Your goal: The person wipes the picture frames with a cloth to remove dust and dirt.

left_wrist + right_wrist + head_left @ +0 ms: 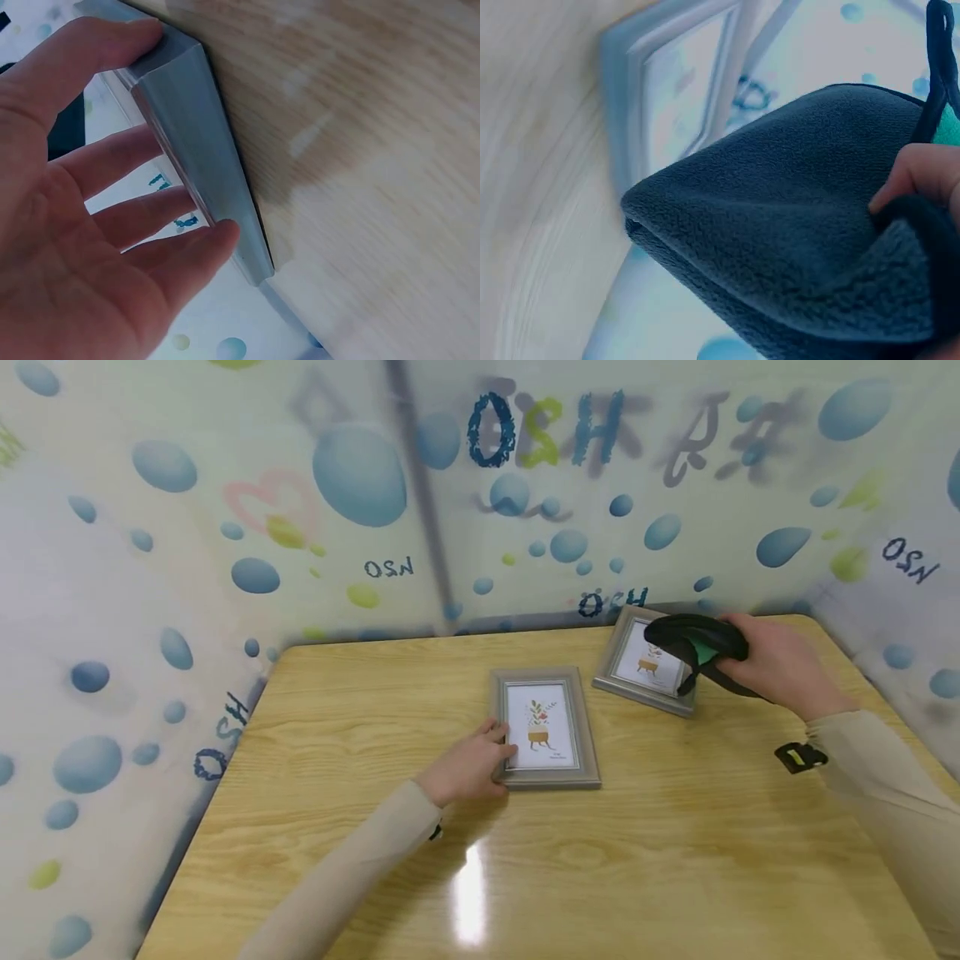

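Observation:
In the head view my left hand (468, 766) rests on the left side of a grey picture frame (587, 731) lying face up on the table. The left wrist view shows the thumb at a corner of this frame (199, 142) and the other fingers spread along its edge and over its front. My right hand (780, 660) grips a dark grey cloth (693, 631) with a green patch and a black loop, held above a second picture frame (648, 662). Up close in the right wrist view, the cloth (780, 202) hangs folded and partly covers that frame (630, 97).
The wooden table (337, 718) ends at the back against a pale wall covering (465, 552) with blue drops and letters. The second frame lies tilted near the back right edge. Dark straps (801, 757) sit at the wrists.

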Action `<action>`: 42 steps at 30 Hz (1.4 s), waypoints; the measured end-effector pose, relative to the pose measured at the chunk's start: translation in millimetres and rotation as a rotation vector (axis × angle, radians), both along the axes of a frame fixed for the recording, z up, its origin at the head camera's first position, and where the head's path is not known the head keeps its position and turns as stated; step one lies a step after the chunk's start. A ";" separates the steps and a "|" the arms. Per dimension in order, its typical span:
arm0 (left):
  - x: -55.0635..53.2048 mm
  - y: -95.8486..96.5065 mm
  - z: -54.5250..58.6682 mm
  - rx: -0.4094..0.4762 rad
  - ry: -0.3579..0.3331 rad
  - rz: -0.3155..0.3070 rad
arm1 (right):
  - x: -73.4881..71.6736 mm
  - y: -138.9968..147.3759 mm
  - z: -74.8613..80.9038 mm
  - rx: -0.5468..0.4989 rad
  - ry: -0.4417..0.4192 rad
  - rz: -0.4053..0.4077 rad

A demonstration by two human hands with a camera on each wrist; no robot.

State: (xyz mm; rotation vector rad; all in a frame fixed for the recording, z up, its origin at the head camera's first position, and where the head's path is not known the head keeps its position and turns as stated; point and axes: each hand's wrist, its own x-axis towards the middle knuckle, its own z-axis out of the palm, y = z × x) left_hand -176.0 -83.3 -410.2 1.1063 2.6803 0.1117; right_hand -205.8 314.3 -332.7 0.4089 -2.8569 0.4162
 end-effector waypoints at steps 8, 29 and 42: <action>-1.9 1.5 2.7 -0.008 0.004 -0.032 | -26.4 -67.7 -6.8 -0.071 -0.023 0.089; 5.9 3.9 -5.7 -0.058 0.042 -0.066 | -43.2 -163.3 -76.5 0.334 -0.131 0.363; -1.4 5.3 -1.6 -0.071 0.047 -0.077 | -48.5 -179.1 -81.2 0.413 -0.023 0.400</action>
